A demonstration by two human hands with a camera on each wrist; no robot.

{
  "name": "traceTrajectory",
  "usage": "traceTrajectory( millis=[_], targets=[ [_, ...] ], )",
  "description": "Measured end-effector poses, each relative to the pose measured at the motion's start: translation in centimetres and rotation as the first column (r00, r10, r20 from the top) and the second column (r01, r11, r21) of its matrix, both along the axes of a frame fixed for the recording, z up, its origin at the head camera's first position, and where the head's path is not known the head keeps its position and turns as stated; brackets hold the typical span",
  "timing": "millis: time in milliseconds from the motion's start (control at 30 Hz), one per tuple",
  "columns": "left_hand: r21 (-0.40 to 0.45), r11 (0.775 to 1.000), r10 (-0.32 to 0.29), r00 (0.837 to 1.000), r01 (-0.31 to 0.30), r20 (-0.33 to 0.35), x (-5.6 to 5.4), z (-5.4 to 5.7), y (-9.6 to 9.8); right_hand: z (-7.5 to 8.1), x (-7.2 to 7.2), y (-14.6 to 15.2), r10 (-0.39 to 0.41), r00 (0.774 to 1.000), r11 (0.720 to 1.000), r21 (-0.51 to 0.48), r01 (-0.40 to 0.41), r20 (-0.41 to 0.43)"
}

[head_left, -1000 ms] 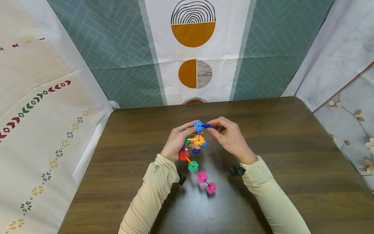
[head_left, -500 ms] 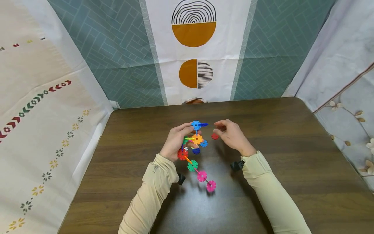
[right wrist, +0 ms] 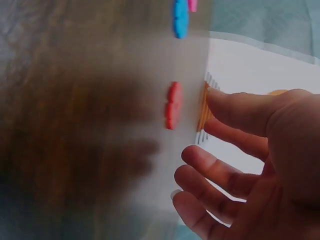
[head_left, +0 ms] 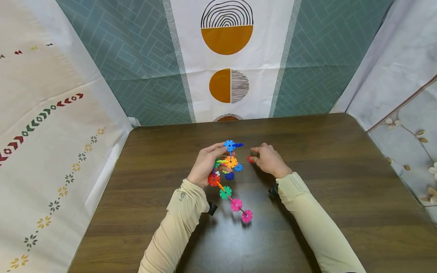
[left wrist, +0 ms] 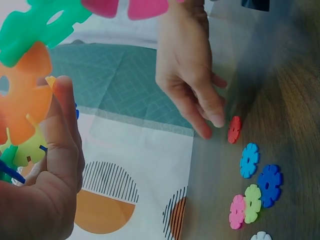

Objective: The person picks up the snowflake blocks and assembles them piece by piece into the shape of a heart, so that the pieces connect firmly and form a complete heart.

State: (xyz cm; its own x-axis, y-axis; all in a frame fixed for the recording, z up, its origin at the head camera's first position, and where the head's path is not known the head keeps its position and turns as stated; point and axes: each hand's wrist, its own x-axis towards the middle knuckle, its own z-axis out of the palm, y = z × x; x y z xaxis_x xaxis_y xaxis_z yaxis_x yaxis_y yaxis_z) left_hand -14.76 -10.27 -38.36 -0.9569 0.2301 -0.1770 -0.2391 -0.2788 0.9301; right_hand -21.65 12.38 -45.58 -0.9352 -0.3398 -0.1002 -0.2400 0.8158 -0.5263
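Two hands: close together above a brown wood-grain tabletop (head_left: 327, 163), near the middle of its width.
Tabletop edges: the far edge runs nearly straight between rounded corners, against a green-and-white curtain (head_left: 150, 87); the wood extends well past each hand on its outer side.
Left hand (head_left: 205, 165): fingers and thumb curled, holding a disc chain (head_left: 225, 190) between the forearms and up to the fingertips.
Disc chain: notched, flower-shaped plastic pieces; light blue on top with dark blue jutting sideways, orange beneath, then red, green and two pinks slanting down toward the person.
Right hand (head_left: 269, 161): thumb and fingers apart, just beside a red disc (right wrist: 173, 106), with a gap showing.
Loose discs: light blue disc (left wrist: 249, 160), dark blue disc (left wrist: 270, 186), yellow-green disc (left wrist: 253, 203) and pink disc (left wrist: 237, 212), the last two touching.
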Motion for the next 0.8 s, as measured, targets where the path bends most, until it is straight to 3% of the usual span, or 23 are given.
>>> traceTrajectory(
  millis=[233,400,667,800],
  targets=[
    [-0.020,1.000,0.008,1.000,-0.008,-0.013,0.2,0.0,0.0,-0.9,0.0,-0.6,0.048,0.995,0.996,0.076,-0.041,-0.085],
    [-0.021,1.000,0.011,1.000,-0.012,-0.013,0.2,0.1,0.0,-1.1,0.0,-0.8,0.036,0.996,0.997,0.069,-0.030,-0.085],
    [-0.031,0.999,0.018,1.000,-0.019,-0.019,0.1,0.3,0.0,-1.3,-0.2,-0.4,-0.023,1.000,1.000,-0.021,0.022,-0.006],
    [-0.030,0.999,0.022,1.000,-0.022,-0.010,0.2,0.2,0.0,-1.2,0.0,-0.1,-0.069,0.997,0.985,-0.159,0.075,0.038]
  ],
)
